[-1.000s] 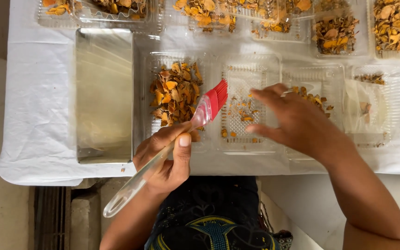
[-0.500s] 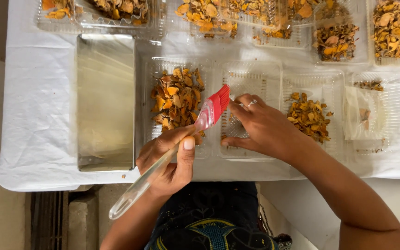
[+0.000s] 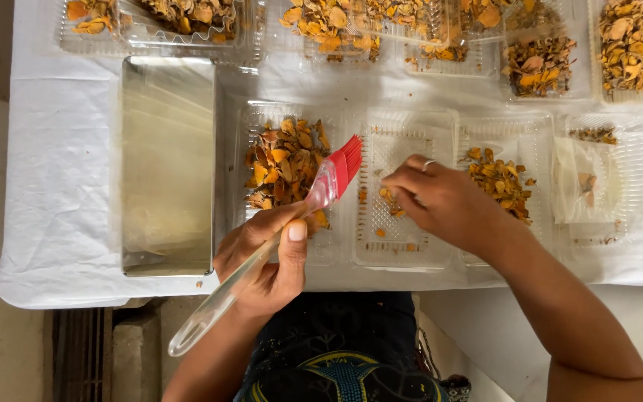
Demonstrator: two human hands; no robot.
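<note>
Two bare hands are seen at work over a table covered by a white cloth point(image 3: 61, 186). Farthest left on that cloth, a shiny rectangular metal tray point(image 3: 167, 164) is laid lengthwise. Just beside it, a clear plastic tray point(image 3: 262, 123) is filled with dried orange and brown slices point(image 3: 284, 160). Below this tray, the left hand point(image 3: 266, 260) is closed around the clear handle of a pastry brush point(image 3: 262, 257), with the thumb pressed along the handle; the brush is tilted so that its red bristles point(image 3: 346, 164) are held up over the gap between the filled tray and the next one. That middle clear tray point(image 3: 403, 126) is nearly bare, with only a few orange crumbs point(image 3: 390, 199) scattered on its ridged floor. The right hand point(image 3: 440, 201) is reached into this tray, fingers pinched together at the crumbs; whether anything is gripped between them cannot be told. A ring point(image 3: 426, 165) is worn on one finger. Further right, another clear tray point(image 3: 485, 130) holds a smaller heap of slices point(image 3: 501, 179), and beyond it a tray point(image 3: 634, 186) with a folded clear bag point(image 3: 586, 186) is placed. Along the far edge, more trays of slices point(image 3: 626, 45) are lined up.
</note>
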